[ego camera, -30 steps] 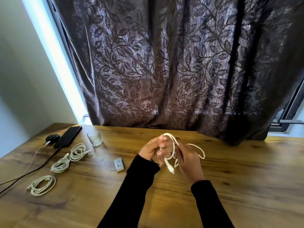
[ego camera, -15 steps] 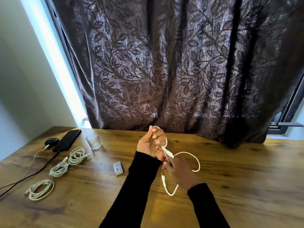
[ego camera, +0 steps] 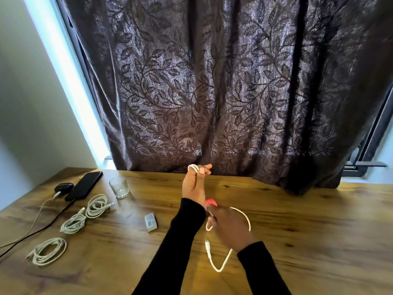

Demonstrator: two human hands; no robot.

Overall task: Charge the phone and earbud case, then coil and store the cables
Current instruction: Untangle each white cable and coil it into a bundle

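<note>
I see a thin white cable point(ego camera: 244, 216) strung between both hands above the wooden table point(ego camera: 308, 231). My left hand point(ego camera: 194, 184) is raised, fingers curled, pinching a small loop of the cable at the fingertips near the curtain's point(ego camera: 212, 81) hem. My right hand point(ego camera: 228, 225) sits lower and nearer me, back of the hand up, fingers curled onto the cable; exactly how they hold it is hidden. From that hand the cable arcs out to the right, then drops in a loose U below the wrist, and its plug end point(ego camera: 207, 244) hangs free just left of the wrist.

At the far left corner the black phone point(ego camera: 84, 185) lies beside the dark earbud case point(ego camera: 63, 186), each with a lead running off the left edge. Near them stand a glass point(ego camera: 119, 186) and three coiled pale cables: two touching point(ego camera: 85, 213) and one apart nearer me point(ego camera: 47, 251). A small clear box point(ego camera: 150, 222) lies between the coils and my left sleeve.

The tabletop to the right of my hands is bare wood out to the right edge; the curtain bounds the far side.
</note>
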